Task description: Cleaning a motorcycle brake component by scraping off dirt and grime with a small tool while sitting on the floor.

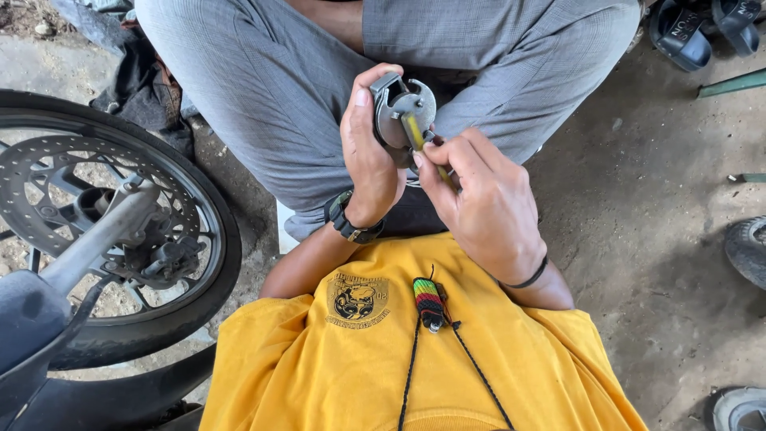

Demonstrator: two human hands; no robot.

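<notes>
Holding 1 metal part (404, 112) — left hand (369, 156); right hand (483, 199) w/ prob. 1 screwdriver (416, 132).

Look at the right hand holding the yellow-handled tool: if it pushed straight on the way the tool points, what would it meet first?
The right hand aims its yellow-handled tool up-left at the grey metal part held in the left hand. That part comes first; the tip already seems to touch it.

Metal part (403, 116) at upper centre: dull grey, cast, scuffed. Brake disc (48, 172) at left: bare metal, drilled, worn. Tyre (215, 239): matt black rubber. Floor (638, 231) at right: rough, dusty concrete. Shirt (335, 359): yellow cloth; trousers (263, 88): grey woven cloth
</notes>
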